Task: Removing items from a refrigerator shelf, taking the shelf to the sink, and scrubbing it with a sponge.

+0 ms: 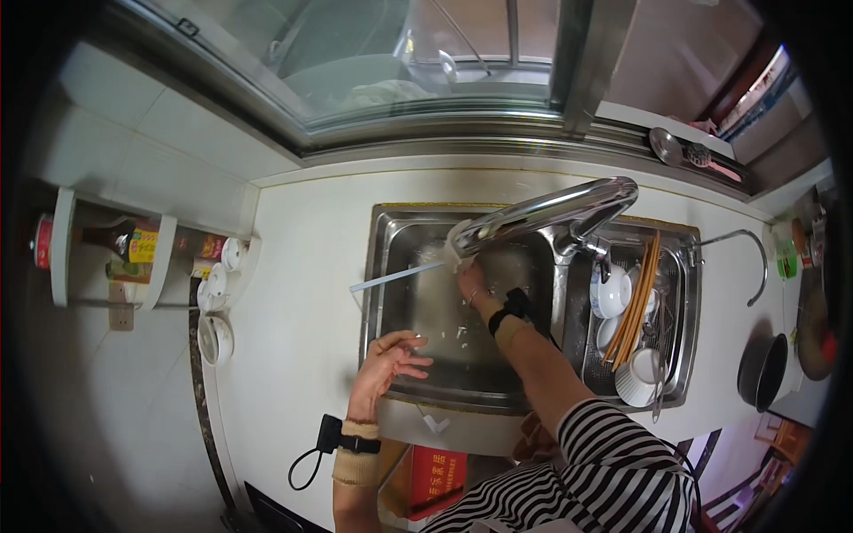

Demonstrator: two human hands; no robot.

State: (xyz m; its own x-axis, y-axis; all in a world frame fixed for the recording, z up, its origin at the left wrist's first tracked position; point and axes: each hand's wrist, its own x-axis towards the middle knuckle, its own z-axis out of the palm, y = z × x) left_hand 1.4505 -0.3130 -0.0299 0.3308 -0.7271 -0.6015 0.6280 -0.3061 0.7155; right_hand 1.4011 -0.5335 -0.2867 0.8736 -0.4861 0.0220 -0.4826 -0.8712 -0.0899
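Below me is a metal double sink (370,320) with murky water in its left basin. My left hand (396,363) hovers over the near left edge of that basin, fingers spread, holding nothing. Under the spout of the chrome faucet (546,213) is my right hand (472,280), its fingers partly hidden by the spout; whether it holds something cannot be told. A light grey strip or handle (396,276) reaches from beneath the spout to the basin's left rim. Both wrists wear beige bands with black straps.
The right basin holds white bowls (610,293), a fluted bowl (641,378) and wooden chopsticks (633,303). A dark pot (763,373) stands on the counter at right. Lidded jars (214,286) line the left wall below a bottle rack (160,263). A ladle (665,146) lies on the windowsill.
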